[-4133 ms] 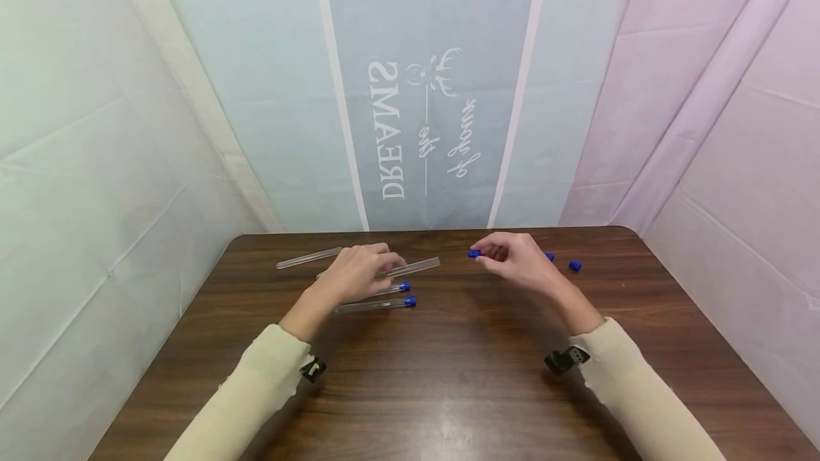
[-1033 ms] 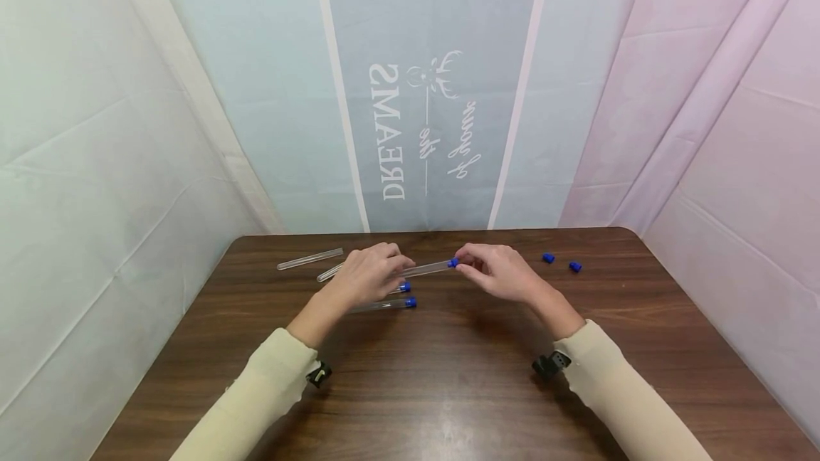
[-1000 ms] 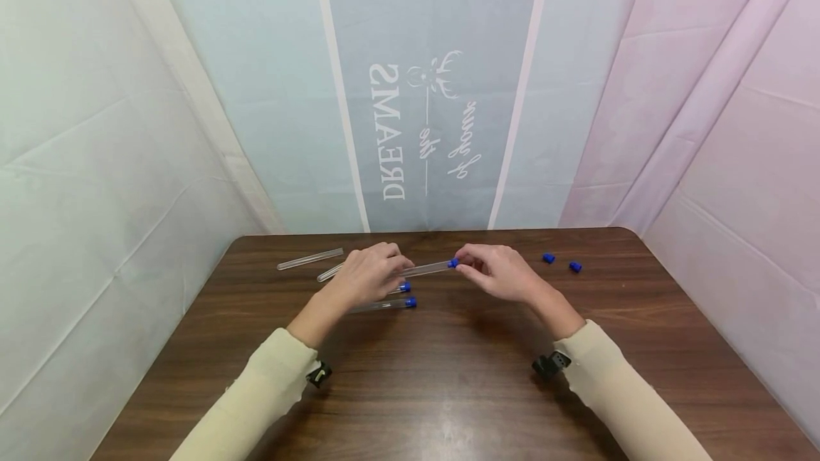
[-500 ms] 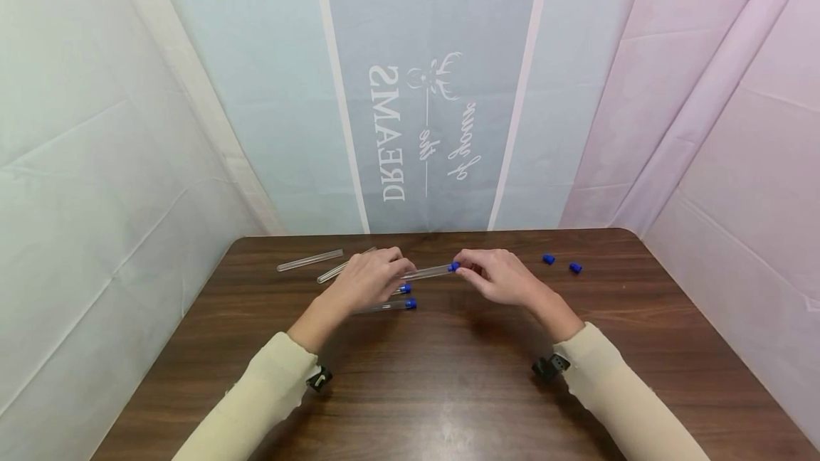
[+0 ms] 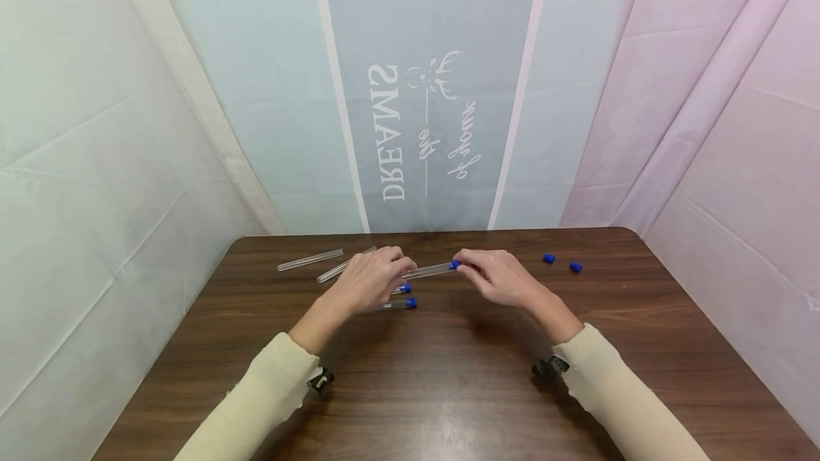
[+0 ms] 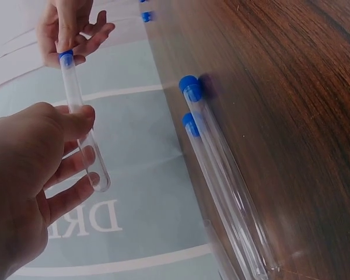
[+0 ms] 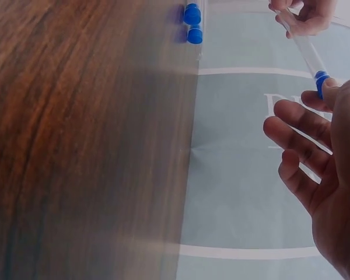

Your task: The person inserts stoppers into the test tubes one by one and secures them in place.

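My left hand (image 5: 368,279) grips a clear test tube (image 6: 73,87) around its middle, thumb on one side and fingers on the other. The tube's mouth points right, with a blue cap (image 7: 321,83) seated in it. Thumb and index finger of my right hand (image 5: 502,276) pinch that cap; the other fingers of this hand are spread loosely in the right wrist view. Below the left hand lie two capped test tubes (image 6: 221,175), their blue ends toward the right. In the head view the left hand hides part of them.
Two uncapped test tubes (image 5: 310,260) lie at the back left of the brown wooden table (image 5: 435,390). Two loose blue caps (image 5: 549,259) sit at the back right. A printed fabric backdrop (image 5: 423,20) rises behind the table's far edge.
About four seconds ago the right hand held the cap apart from the tube. It has moved left, and the cap is now in the tube's mouth. Over the last second both hands barely moved.
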### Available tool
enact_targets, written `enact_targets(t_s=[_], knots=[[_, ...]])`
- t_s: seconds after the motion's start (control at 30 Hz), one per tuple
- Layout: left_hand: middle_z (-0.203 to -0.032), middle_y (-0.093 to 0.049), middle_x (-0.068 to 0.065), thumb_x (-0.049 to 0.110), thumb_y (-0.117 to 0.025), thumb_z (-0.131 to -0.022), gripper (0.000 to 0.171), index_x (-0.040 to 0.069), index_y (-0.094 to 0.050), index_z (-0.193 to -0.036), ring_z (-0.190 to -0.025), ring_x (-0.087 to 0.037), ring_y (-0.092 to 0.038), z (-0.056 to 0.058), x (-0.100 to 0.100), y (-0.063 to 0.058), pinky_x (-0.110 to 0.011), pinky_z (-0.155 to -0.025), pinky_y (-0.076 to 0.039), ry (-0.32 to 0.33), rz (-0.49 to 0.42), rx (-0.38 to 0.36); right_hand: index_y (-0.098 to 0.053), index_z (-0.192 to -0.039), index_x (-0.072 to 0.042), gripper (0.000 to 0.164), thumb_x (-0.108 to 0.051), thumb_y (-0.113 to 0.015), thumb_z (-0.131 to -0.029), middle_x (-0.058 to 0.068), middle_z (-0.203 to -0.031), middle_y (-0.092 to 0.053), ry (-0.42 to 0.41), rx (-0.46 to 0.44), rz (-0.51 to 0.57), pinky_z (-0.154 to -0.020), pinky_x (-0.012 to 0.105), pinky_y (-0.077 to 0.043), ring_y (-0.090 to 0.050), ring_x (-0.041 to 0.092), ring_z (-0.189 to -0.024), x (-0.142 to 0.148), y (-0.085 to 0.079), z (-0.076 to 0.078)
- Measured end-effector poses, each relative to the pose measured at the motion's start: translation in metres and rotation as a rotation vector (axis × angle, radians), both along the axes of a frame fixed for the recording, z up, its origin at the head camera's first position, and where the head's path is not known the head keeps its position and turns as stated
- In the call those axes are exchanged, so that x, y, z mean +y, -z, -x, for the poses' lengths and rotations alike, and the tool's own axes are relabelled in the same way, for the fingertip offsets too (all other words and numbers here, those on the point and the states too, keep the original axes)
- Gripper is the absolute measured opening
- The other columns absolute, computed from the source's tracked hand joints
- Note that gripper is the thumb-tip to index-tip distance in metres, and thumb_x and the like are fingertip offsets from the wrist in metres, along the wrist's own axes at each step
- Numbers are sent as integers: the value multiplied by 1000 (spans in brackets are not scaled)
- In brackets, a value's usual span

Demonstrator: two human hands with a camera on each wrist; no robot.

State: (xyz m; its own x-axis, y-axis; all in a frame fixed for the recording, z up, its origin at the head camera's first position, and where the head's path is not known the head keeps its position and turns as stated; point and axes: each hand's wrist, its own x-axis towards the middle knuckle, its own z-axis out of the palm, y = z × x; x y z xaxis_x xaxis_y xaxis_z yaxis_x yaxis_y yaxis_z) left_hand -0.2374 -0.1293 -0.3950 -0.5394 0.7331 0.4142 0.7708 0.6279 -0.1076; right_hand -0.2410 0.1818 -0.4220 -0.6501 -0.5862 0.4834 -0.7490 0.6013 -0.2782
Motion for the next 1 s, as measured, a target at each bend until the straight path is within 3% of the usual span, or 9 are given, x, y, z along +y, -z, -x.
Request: enact_targets(t_s=[0.2, 0.4, 0.67, 1.0], knots=[[-106, -76, 1, 21, -84, -102, 20, 22, -81, -122, -87, -16, -72, -1, 2, -1, -29, -64, -57, -8, 29, 23, -77, -117, -14, 10, -12, -68, -112, -8, -85, -71, -9, -8, -5, -63, 23, -44, -46, -5, -65, 0, 2, -1], [-107, -78, 2, 21, -85, -101, 20, 23, -81, -120, -90, -16, -73, -1, 3, -2, -28, -64, -57, -7, 32, 47, -74, -118, -14, 12, -11, -64, -114, 1, -83, -73, -32, -55, 8, -63, 24, -47, -50, -5, -66, 1, 2, 0], [-105, -78, 1, 19, -85, -101, 21, 24, -80, -120, -86, -17, -74, -2, 2, 0, -28, -62, -56, -8, 44, 61, -71, -119, -13, 13, -8, -59, -115, 4, -82, -76, -79, -87, 14, -66, 26, -54, -65, 0, -70, 2, 1, 0], [-102, -77, 1, 21, -87, -99, 19, 23, -78, -117, -81, -17, -72, -4, 1, 0, -28, -58, -54, 8, 51, 92, -71, -119, -11, 17, -8, -55, -118, 4, -80, -74, -117, -165, 3, -66, 27, -54, -65, 1, -70, 2, 0, -1]])
